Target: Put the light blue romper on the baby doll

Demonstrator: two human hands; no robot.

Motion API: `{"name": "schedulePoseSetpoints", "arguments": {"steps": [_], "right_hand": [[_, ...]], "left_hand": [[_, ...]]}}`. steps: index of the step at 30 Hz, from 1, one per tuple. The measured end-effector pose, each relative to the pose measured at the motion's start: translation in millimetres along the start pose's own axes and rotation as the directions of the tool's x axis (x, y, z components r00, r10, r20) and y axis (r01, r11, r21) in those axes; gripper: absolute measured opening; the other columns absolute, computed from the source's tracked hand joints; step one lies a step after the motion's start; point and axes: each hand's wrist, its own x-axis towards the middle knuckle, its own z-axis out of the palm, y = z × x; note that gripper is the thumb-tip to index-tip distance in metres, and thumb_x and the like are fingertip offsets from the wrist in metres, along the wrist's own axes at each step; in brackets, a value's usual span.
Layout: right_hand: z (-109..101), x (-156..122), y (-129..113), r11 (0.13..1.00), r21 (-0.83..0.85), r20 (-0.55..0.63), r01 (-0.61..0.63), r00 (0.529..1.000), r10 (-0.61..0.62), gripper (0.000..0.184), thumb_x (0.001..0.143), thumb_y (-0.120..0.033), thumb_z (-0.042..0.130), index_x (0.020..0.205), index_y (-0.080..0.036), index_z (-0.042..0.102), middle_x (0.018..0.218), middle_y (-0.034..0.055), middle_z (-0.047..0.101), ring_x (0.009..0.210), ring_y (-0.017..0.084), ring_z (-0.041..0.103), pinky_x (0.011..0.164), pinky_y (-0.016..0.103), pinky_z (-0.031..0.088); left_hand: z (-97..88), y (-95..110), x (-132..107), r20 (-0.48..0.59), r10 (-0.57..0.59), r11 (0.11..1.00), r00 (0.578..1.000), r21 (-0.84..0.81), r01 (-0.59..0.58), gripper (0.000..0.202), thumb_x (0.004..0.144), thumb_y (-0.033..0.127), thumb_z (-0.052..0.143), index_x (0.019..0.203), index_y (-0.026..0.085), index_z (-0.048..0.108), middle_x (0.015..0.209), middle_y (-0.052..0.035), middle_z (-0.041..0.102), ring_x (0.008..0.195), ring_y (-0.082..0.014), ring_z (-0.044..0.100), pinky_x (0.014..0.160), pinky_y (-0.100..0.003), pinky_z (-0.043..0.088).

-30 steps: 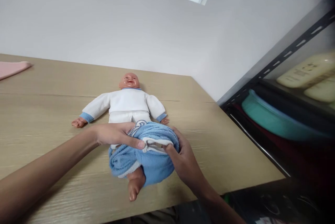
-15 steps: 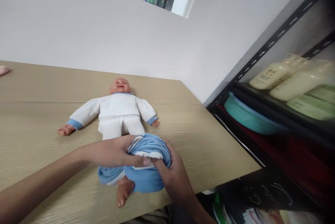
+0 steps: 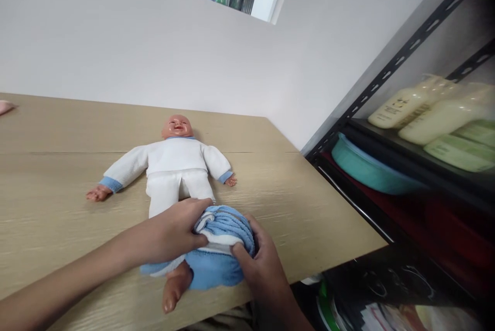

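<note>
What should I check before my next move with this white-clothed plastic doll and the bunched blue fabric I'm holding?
1. Left hand gripping the bunched blue towelling cloth with white trim: ok.
2. Right hand gripping the cloth's other side, thumb near the white trim: ok.
3. Plastic-headed doll in white clothes with blue cuffs lying face up on the pale wood-grain table: ok.
4. Doll's bare brown plastic foot showing beyond the cloth: ok.
5. Doll's other foot clear of the cloth: cannot tell; it is hidden.
6. Cloth smoothed out: not ok; it is gathered in folds.
</note>
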Motion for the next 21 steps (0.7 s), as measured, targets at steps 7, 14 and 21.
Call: {"name": "schedulePoseSetpoints", "arguments": {"steps": [7,14,21], "right_hand": [[-4.5,1.7,14.5,0.992,-0.092,-0.089,0.091,0.991,-0.099,0.043,0.089,-0.044,0.070,0.120,-0.016,0.081,0.117,0.0132,0.083,0.112,0.035,0.076,0.102,0.043,0.063],[-8.9,-2.7,10.8,0.990,-0.002,0.061,0.139,0.988,-0.139,0.037,0.089,-0.035,0.068,0.121,-0.018,0.078,0.119,0.0100,0.078,0.113,0.031,0.074,0.100,0.039,0.061],[-6.2,-29.2,11.4,0.996,-0.042,0.069,0.074,0.995,-0.071,0.046,0.090,-0.035,0.074,0.134,-0.021,0.077,0.136,0.0114,0.076,0.129,0.034,0.073,0.110,0.041,0.062]], "left_hand": [[6.5,19.7,-5.3,-0.033,-0.133,0.909,0.991,0.395,0.135,0.044,0.096,0.044,0.065,0.130,0.015,0.067,0.119,-0.0215,0.078,0.125,-0.0482,0.070,0.105,-0.060,0.056],[6.7,11.8,-5.3,-0.010,-0.080,0.946,0.997,0.314,0.079,0.056,0.093,0.038,0.064,0.144,0.018,0.058,0.143,-0.0220,0.071,0.134,-0.0477,0.068,0.112,-0.060,0.053],[1.1,3.4,-7.0,0.049,-0.022,0.975,0.999,0.220,0.010,0.041,0.084,0.030,0.061,0.124,0.023,0.056,0.127,-0.0135,0.074,0.121,-0.0384,0.073,0.102,-0.046,0.055]]}}
